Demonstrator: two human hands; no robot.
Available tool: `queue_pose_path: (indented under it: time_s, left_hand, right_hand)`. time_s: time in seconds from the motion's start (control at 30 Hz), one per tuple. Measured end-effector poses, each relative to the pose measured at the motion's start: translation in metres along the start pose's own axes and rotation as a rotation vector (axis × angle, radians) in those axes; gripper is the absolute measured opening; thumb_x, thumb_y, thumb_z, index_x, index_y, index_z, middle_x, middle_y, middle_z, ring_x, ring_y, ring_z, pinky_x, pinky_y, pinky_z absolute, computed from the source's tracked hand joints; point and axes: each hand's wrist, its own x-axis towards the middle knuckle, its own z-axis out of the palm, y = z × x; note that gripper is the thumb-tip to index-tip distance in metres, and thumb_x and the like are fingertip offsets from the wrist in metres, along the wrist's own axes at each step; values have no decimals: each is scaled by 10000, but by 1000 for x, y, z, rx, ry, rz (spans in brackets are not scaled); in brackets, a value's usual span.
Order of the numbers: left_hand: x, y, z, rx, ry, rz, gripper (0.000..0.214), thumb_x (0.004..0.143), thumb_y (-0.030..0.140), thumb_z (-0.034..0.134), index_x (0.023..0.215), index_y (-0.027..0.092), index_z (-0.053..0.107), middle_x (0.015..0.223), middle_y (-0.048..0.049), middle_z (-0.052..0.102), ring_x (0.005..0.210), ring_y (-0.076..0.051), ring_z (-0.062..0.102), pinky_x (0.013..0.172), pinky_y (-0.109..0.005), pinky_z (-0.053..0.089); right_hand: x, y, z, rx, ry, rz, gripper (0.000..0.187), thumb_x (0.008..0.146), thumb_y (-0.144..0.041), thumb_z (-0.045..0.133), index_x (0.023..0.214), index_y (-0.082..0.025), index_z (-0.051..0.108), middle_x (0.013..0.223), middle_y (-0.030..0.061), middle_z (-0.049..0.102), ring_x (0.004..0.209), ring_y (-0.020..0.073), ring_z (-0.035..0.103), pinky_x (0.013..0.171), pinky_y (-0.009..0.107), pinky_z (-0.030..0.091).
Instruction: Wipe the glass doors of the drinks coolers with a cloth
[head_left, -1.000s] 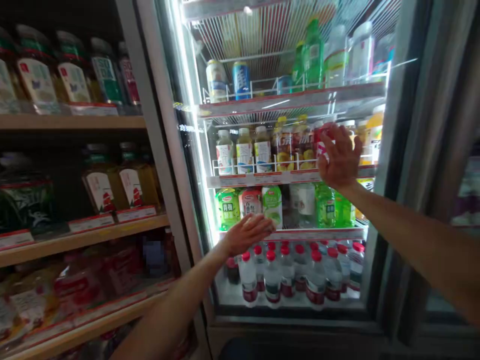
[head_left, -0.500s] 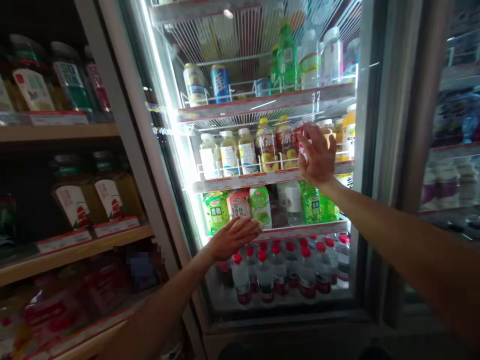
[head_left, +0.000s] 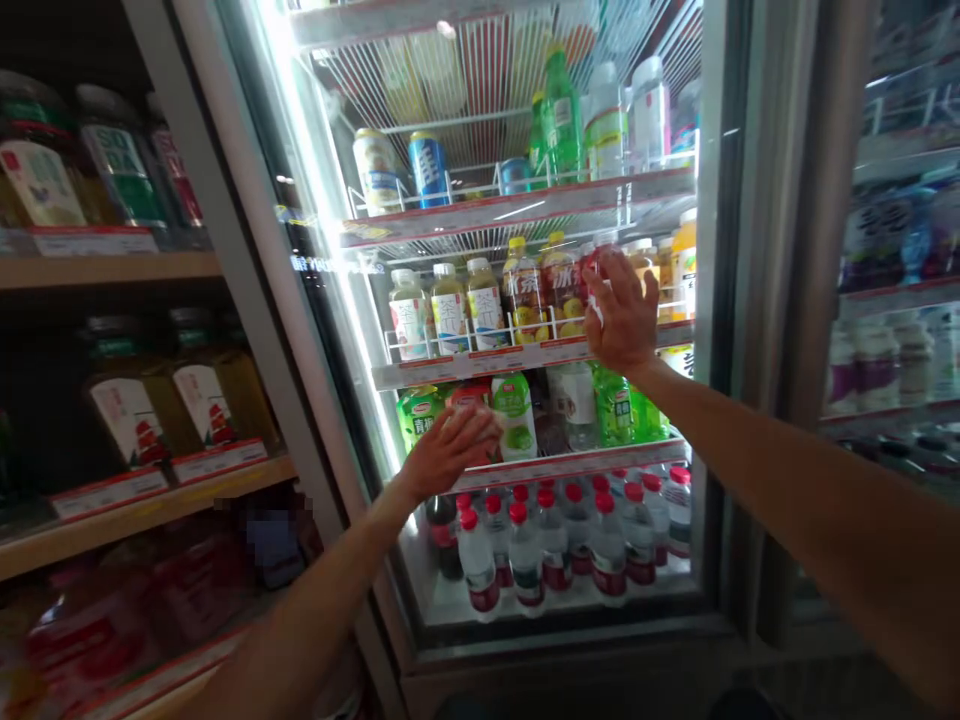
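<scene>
My right hand [head_left: 621,318] is at the middle shelf, its fingers curved against a red-labelled bottle [head_left: 592,266] and partly covering it. Yellow-capped iced tea bottles [head_left: 527,292] stand just left of it. Lower down, my left hand [head_left: 448,450] is open and empty, fingers stretched out to the right. It hovers in front of a red-labelled drink [head_left: 471,395], hiding most of it. A green-and-white drink [head_left: 514,415] stands right of those fingertips, and a green drink [head_left: 418,415] is to the left.
A lit fridge holds several shelves; the middle one has a wire rail and price strip [head_left: 480,365]. Red-capped water bottles [head_left: 529,560] fill the bottom. Cans [head_left: 428,170] stand higher up. Wooden shelving [head_left: 112,268] is at the left, a metal door frame [head_left: 795,300] at the right.
My left hand has risen slightly and moved left, over the red-labelled drink. The right hand stays at the red-labelled bottle. The whole view has shifted a little.
</scene>
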Motion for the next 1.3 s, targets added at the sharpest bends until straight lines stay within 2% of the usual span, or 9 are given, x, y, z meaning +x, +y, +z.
queue_pose_path:
  time_s: [0.17,0.23,0.33,0.43,0.63,0.7,0.87,1.1,1.3]
  left_hand:
    - [2,-39,-10,113,318,-592,537,877,110,443,1373,303,368,1538,-28,146,1415,-242,104,1148,-489,190]
    - [7,-24,-5,77,278,-498,529,872,115,453,1366,290,383,1535,-32,157,1415,-250,95,1148,-491,196]
    - [14,9,6,9,56,-67,488,851,157,504,1320,274,442,1503,-30,265,1407,-232,144,1150,-447,219]
    - [24,5,5,13,-14,102,431,855,184,500,1278,268,487,1486,-9,309,1402,-215,174,1154,-415,209]
    - [53,-63,-10,168,371,-624,499,872,122,426,1348,272,411,1537,-12,159,1420,-212,97,1145,-448,219]
    - [61,-54,-6,163,344,-542,526,864,114,431,1362,276,388,1538,-12,152,1421,-225,77,1137,-470,229]
    - [70,-13,8,49,27,129,476,855,147,455,1313,280,445,1472,-1,341,1413,-205,120,1131,-410,257]
    - [80,-59,-3,149,334,-507,450,863,123,446,1294,253,473,1513,-51,241,1419,-224,95,1122,-463,244]
    - [75,0,14,25,34,23,427,834,155,508,1253,240,512,1436,-38,400,1404,-243,164,1128,-446,246]
  right_hand:
    - [-1,-1,0,-1,-5,7,599,812,-290,368,1407,-270,307,1495,32,280,1385,247,231,1108,532,163]
    - [-2,-2,1,-6,6,12,590,816,-285,366,1403,-257,318,1493,40,284,1385,242,233,1107,526,169]
    - [-6,-1,4,-20,33,22,563,819,-275,364,1382,-256,353,1478,48,318,1380,228,249,1103,518,186]
    - [-8,0,5,-34,45,27,546,823,-275,357,1369,-253,377,1460,55,353,1380,220,254,1104,510,190]
    - [-8,0,4,-22,13,37,541,819,-267,374,1360,-256,394,1469,51,340,1384,215,243,1120,503,172]
    - [-8,-1,4,-12,16,41,537,822,-262,368,1358,-245,400,1467,58,343,1384,217,242,1123,506,163]
    - [-9,-1,3,-14,20,31,527,838,-257,345,1362,-259,395,1465,48,349,1383,206,252,1119,501,173]
    - [-14,1,5,-27,18,28,519,834,-265,364,1349,-226,419,1465,61,347,1388,206,235,1130,481,167]
    - [-24,-2,3,-49,43,37,495,847,-280,337,1329,-236,442,1447,58,380,1377,188,267,1113,468,216]
